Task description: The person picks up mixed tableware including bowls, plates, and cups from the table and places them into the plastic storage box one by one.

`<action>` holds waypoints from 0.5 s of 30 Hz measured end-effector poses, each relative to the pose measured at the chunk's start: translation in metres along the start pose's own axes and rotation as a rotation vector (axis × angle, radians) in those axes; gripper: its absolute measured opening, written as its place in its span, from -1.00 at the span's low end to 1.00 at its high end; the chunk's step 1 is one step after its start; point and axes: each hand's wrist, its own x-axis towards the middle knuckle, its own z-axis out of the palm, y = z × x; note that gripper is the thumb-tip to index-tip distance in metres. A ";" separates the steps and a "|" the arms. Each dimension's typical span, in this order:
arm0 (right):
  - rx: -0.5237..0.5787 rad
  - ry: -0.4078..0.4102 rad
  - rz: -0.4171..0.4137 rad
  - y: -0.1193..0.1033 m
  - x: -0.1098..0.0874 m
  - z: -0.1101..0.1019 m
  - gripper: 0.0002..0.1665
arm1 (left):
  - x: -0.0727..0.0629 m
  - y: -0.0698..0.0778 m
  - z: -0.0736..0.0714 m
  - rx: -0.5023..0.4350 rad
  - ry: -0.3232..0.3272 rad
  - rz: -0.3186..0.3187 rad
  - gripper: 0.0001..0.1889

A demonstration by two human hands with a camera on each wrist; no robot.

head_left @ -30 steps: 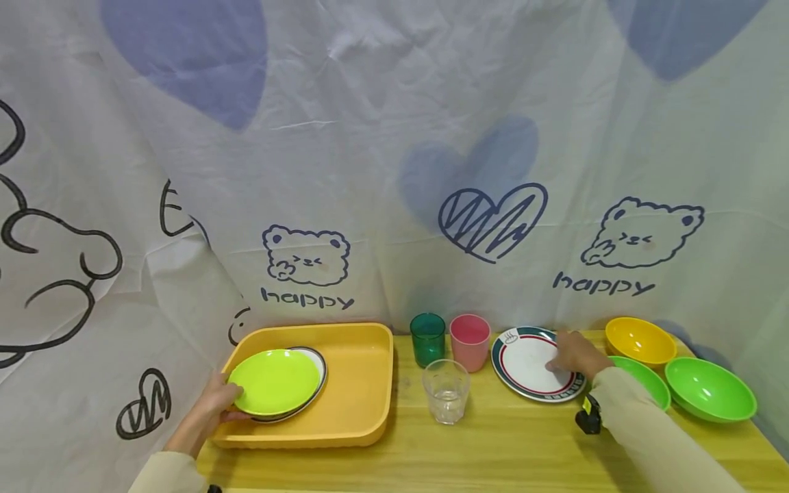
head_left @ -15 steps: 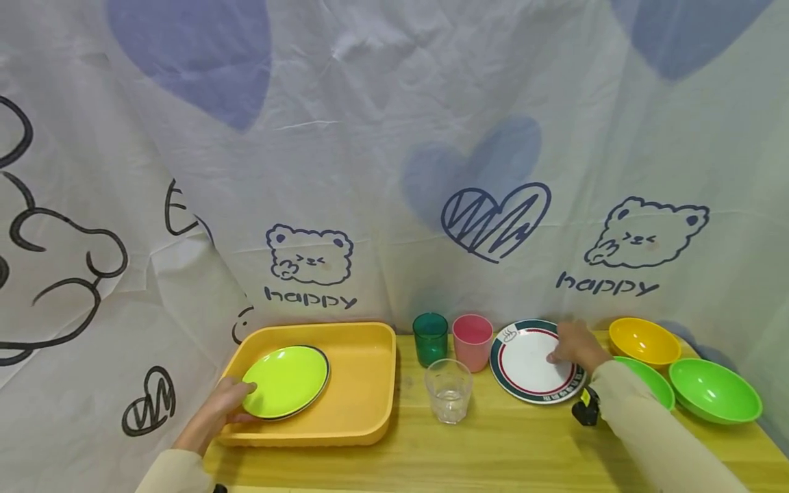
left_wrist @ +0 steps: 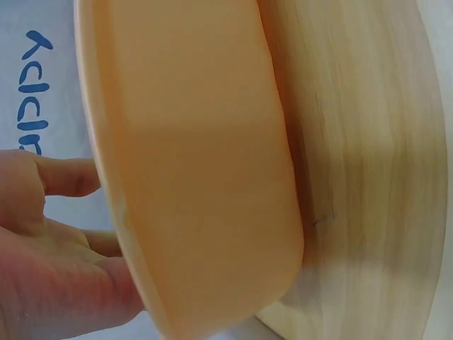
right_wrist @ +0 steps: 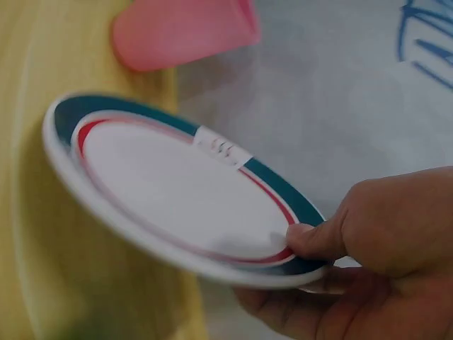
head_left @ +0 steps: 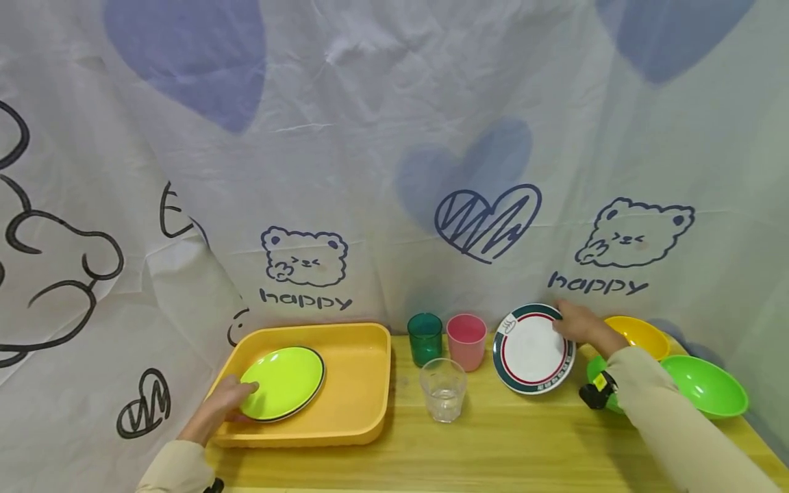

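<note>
In the head view, a white plate (head_left: pixel 533 349) with a dark green and red rim is tilted, its far side raised off the wooden table. My right hand (head_left: pixel 579 323) grips its right edge, thumb on top and fingers beneath, as the right wrist view shows. At the left, a lime-green plate (head_left: pixel 283 383) lies over a dark-rimmed plate in a yellow-orange tray (head_left: pixel 359 383). My left hand (head_left: pixel 226 398) pinches the lime plate's left edge at the tray's side. The tray wall hides that plate in the left wrist view.
A teal cup (head_left: pixel 425 340), a pink cup (head_left: pixel 466 342) and a clear glass (head_left: pixel 443 390) stand between tray and white plate. A yellow bowl (head_left: pixel 644 337) and a green bowl (head_left: pixel 705 387) sit at the right; another green bowl is partly behind my right arm. A printed curtain (head_left: pixel 382 171) hangs behind.
My right hand has lifted the white plate's far side, tilting it up. The lime plate has shifted slightly right and now nearly covers the plate under it.
</note>
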 end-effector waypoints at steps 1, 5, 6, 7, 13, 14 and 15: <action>-0.005 -0.003 -0.007 -0.002 -0.003 -0.004 -0.53 | 0.000 0.000 -0.001 -0.006 -0.010 0.005 -0.59; -0.021 0.010 -0.020 -0.007 -0.016 -0.019 -0.52 | 0.001 -0.001 -0.003 -0.026 -0.033 0.010 -0.61; -0.020 0.017 -0.015 -0.008 -0.020 -0.022 -0.49 | 0.001 -0.001 -0.003 -0.024 -0.038 0.012 -0.64; -0.019 0.023 -0.013 -0.009 -0.024 -0.025 -0.46 | 0.000 -0.002 -0.003 -0.025 -0.045 0.017 -0.64; 0.035 0.110 -0.051 -0.010 -0.051 -0.033 -0.51 | -0.006 -0.002 -0.005 0.006 -0.059 0.026 -0.54; 0.043 0.130 -0.060 -0.009 -0.057 -0.034 -0.53 | -0.007 -0.001 -0.007 0.021 -0.063 0.029 -0.48; 0.045 0.148 -0.067 -0.008 -0.062 -0.035 -0.55 | -0.008 0.000 -0.008 0.041 -0.066 0.043 -0.45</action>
